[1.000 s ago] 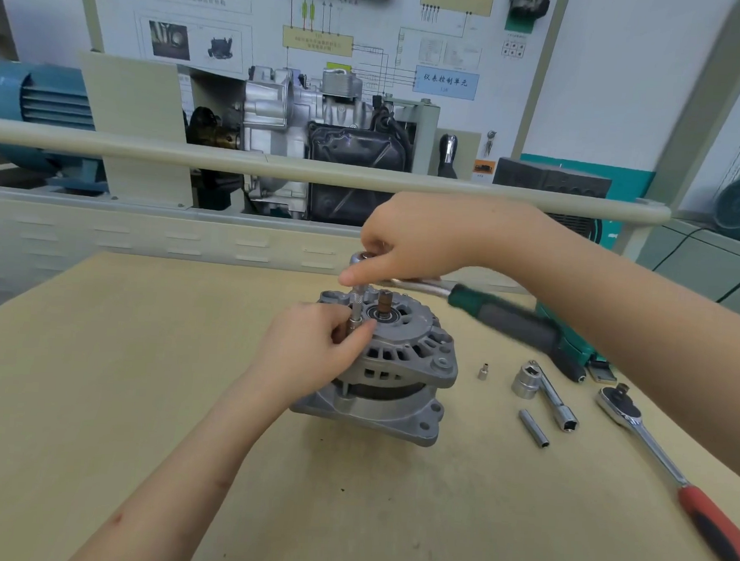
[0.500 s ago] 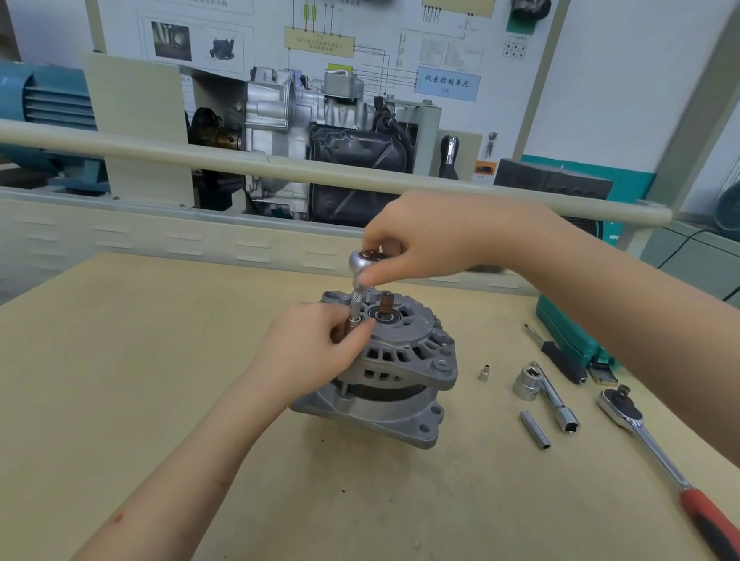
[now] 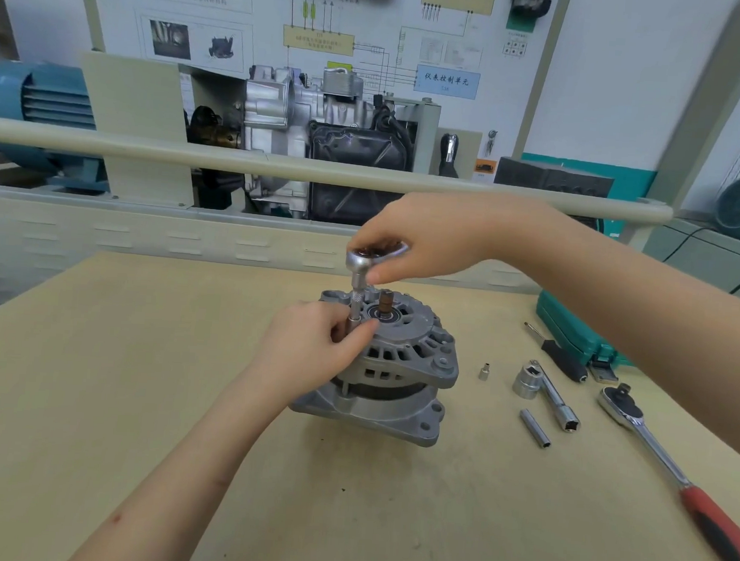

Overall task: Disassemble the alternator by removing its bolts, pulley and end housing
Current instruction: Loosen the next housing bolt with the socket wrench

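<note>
1. The workbench (image 3: 132,395) is a pale wooden top whose far edge meets a low cream panel; a cream rail crosses above that edge.
2. The left hand (image 3: 311,346) reaches in from the near-left side and curls against the left flank of the alternator (image 3: 392,369), its thumb and fingertips pinching the lower end of an upright socket extension (image 3: 354,307).
3. The alternator stands near the middle of the workbench, somewhat toward the far edge, shaft end up, its wide flanged housing flat on the wood and its ribbed end housing on top. A brown shaft stub (image 3: 385,302) rises from the centre bearing, just beside the extension.
4. The right hand (image 3: 423,240) comes in from the right side, above the alternator. Its fingers are curled over the head of a small ratchet (image 3: 363,260) that sits on top of the extension; the ratchet's handle is hidden under the hand.
5. Right of the alternator, apart from it, a tiny socket (image 3: 484,371) stands on the wood.
6. Further right lie a large socket (image 3: 527,381), a long bar socket (image 3: 559,403) touching it, and a slim deep socket (image 3: 535,428) nearer the front edge.
7. Toward the right edge a black-handled screwdriver (image 3: 558,354) lies beside a green tool case (image 3: 574,334).
8. A large ratchet (image 3: 674,472) with a red-and-black grip runs toward the near-right corner.
</note>
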Available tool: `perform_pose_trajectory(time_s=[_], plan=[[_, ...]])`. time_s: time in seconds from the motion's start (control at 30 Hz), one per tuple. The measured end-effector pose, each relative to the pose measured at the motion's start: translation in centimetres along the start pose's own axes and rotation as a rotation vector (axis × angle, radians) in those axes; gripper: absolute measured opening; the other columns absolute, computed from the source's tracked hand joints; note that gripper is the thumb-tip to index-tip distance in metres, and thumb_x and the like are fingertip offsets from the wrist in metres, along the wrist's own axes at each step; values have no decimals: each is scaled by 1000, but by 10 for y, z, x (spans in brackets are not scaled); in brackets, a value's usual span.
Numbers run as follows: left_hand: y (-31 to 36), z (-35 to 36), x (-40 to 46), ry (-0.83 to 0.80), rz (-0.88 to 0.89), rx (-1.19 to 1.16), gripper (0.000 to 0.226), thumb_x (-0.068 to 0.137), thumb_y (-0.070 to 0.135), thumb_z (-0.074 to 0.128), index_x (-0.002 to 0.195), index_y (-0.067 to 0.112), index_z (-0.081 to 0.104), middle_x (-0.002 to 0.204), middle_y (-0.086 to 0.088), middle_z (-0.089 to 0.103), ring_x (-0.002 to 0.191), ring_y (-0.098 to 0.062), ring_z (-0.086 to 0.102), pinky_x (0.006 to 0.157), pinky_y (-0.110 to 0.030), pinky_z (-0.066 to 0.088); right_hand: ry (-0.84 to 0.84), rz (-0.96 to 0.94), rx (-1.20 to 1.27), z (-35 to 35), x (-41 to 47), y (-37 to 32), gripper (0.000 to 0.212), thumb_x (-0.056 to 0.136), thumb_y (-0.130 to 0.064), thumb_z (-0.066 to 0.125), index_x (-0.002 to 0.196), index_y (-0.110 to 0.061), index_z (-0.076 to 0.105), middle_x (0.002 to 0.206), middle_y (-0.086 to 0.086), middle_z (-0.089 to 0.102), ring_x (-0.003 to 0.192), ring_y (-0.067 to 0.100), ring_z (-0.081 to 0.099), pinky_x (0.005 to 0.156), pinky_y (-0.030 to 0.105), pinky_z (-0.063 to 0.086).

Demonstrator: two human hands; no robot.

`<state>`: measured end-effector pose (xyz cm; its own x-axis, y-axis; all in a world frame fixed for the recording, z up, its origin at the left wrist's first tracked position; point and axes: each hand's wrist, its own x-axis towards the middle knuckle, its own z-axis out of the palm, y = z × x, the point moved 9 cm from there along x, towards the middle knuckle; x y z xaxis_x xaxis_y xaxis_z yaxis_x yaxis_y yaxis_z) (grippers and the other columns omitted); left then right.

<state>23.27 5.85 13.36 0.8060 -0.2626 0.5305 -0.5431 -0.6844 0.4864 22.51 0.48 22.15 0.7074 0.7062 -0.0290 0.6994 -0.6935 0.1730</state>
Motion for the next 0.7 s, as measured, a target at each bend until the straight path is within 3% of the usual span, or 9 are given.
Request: perform_pose_trajectory(time_s=[0.1,0.2,0.3,0.4,0.5,0.6,0.7], plan=[[0,0,0,5,2,21,51,87,39,54,49,17,29,41,6,30,42,-9,31,46,-25,22,20,55,-43,-2,1,5,36,88,-46,50,102,-15,62,83,-4,62,72,11,53,62,23,39],[1,-1,0,17,-5,39,52,87,39,54,48,18,27,40,6,28,41,-8,31,45,-25,20,32,118,-52,0,2,9,47,84,-57,47,73,-12,56,57,-7,55,51,8,45,49,20,29],[0,-1,0,18,-13,48,53,86,41,54,48,18,26,40,5,27,40,-9,30,44,-23,18,52,127,-70,-1,4,6,53,83,-61,46,57,-15,38,51,-2,44,47,13,36,46,22,25],[-2,0,0,-1,-17,11,53,84,45,56,49,18,27,40,5,27,41,-9,29,45,-23,20,30,104,-93,-2,4,3,47,86,-54,47,64,-12,46,54,-4,42,50,12,35,48,22,27],[-2,0,1,-26,1,-10,52,83,47,55,50,18,28,41,6,28,43,-9,30,47,-26,24,-6,62,-67,-2,2,1,36,89,-44,50,86,-10,61,67,-3,54,60,11,45,58,23,36],[0,1,1,-54,23,-7,50,85,44,54,49,18,30,42,6,31,43,-9,32,47,-25,24,-47,2,-12,-2,1,-5,22,91,-31,53,92,-11,62,80,5,58,71,17,48,69,30,38],[1,1,1,-53,30,5,50,87,39,54,48,19,31,41,6,31,43,-8,32,46,-24,23,-43,12,0,-3,1,-4,26,90,-35,54,99,-12,63,86,5,62,76,19,52,70,30,40]])
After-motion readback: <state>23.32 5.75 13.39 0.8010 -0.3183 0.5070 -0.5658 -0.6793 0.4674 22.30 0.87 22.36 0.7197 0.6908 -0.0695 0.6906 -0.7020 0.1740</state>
